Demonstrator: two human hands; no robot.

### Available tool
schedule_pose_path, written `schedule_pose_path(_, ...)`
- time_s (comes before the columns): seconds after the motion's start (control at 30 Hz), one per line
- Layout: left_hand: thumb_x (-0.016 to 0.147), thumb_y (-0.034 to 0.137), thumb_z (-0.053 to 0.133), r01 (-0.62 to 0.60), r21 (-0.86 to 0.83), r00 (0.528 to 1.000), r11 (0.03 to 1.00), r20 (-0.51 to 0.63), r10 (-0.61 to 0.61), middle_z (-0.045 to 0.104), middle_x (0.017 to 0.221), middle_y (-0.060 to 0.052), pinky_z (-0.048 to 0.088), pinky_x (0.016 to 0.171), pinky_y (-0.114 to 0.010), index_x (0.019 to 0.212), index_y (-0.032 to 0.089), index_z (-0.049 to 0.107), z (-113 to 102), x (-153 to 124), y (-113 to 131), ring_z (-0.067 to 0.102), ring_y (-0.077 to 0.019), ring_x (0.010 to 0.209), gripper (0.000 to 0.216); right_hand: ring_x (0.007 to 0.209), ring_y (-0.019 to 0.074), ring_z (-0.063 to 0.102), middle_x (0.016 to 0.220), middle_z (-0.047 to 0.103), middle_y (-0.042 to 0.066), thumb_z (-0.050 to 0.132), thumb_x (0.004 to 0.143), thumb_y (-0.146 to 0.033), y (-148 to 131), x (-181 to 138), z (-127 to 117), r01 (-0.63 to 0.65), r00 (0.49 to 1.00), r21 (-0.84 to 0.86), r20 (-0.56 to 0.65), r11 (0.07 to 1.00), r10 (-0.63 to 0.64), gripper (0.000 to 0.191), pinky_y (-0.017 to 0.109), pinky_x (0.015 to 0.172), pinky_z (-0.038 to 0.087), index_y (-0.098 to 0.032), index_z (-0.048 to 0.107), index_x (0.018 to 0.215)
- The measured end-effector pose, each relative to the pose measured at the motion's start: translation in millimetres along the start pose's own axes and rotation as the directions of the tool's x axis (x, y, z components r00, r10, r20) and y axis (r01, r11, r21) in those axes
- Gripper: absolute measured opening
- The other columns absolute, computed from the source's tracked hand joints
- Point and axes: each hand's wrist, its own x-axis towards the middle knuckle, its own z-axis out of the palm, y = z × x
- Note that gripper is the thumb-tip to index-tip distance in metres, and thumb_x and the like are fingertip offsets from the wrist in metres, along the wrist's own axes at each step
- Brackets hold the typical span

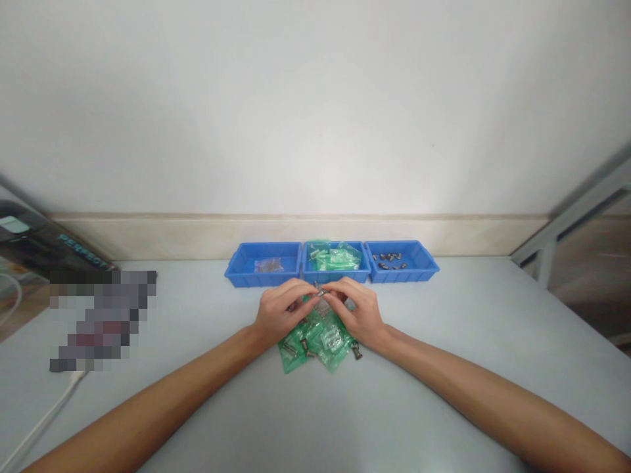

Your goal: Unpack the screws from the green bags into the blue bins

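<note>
My left hand [286, 305] and my right hand [357, 309] meet over a pile of green plastic bags [331, 341]. Thumb and fingers of both are pinched on a small silvery metal part [320, 293], partly hidden by the fingertips; its exact kind is too small to make out. Several bags in the pile have clear packets or metal pieces in or on them. One dark metal piece [357, 351] with a wider end lies at the pile's right edge, below my right hand. Another metal piece [308, 349] rests on the bags at the lower left.
Three blue trays stand in a row behind my hands. The left tray [235, 268] holds a clear packet [269, 265], the middle tray [336, 276] green bags, the right tray [419, 269] several metal pieces. A blurred-out object with a white cable [46, 417] lies at left. A wall closes the back.
</note>
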Motion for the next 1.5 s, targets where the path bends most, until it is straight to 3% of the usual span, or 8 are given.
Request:
schedule_pose_path(0.37, 0.088, 0.02, 0.062, 0.018, 0.006, 1.0, 1.0, 0.001, -0.018, 0.069, 0.075, -0.002, 0.045, 0.05, -0.015, 0.082, 0.015, 0.063, -0.1, -1.5, 0.1, 0.054, -0.0056, 0.053, 0.008, 0.061, 0.0136, 0.056, 0.069, 0.061, 0.001, 0.058, 0.092, -0.024, -1.0, 0.4, 0.1, -0.01, 1.0, -0.011, -0.01, 1.0, 0.01, 0.013, 0.026, 0.061, 0.047, -0.019, 0.069, 0.095)
schedule_pose_path(0.7, 0.088, 0.014, 0.059, 0.008, 0.023, 1.0, 1.0, -0.014, -0.008, 0.069, 0.076, -0.003, 0.047, 0.054, -0.016, 0.083, 0.016, 0.064, -0.4, -2.1, -0.7, 0.059, -0.0077, 0.059, 0.007, 0.06, 0.0134, 0.055, 0.068, 0.059, 0.0, 0.057, 0.092, -0.025, 0.7, -0.7, 0.6, -0.011, 0.999, -0.013, -0.035, 1.0, 0.011, 0.013, 0.026, 0.059, 0.047, -0.02, 0.068, 0.096)
schedule_pose_path(0.93, 0.088, 0.015, 0.06, -0.006, 0.017, 1.0, 1.0, -0.015, 0.006, 0.072, 0.078, -0.004, 0.054, 0.066, -0.02, 0.085, 0.016, 0.066, 0.2, -3.0, -1.6, 0.067, -0.0113, 0.071, 0.007, 0.06, 0.0131, 0.055, 0.068, 0.059, 0.0, 0.058, 0.091, -0.023, 0.0, -0.9, 0.5, 0.007, 0.999, -0.004, -0.044, 1.0, -0.007, 0.011, 0.025, 0.059, 0.046, -0.019, 0.068, 0.096)
schedule_pose_path(1.5, 0.09, 0.016, 0.059, -0.008, -0.003, 1.0, 1.0, -0.013, 0.007, 0.073, 0.078, -0.004, 0.056, 0.066, -0.02, 0.086, 0.016, 0.067, 0.6, -2.7, -1.9, 0.068, -0.0117, 0.07, 0.009, 0.06, 0.0132, 0.055, 0.068, 0.059, 0.0, 0.058, 0.091, -0.022, -0.2, -0.8, 0.2, -0.001, 0.999, -0.016, -0.038, 1.0, 0.0, 0.011, 0.026, 0.059, 0.047, -0.019, 0.067, 0.095)
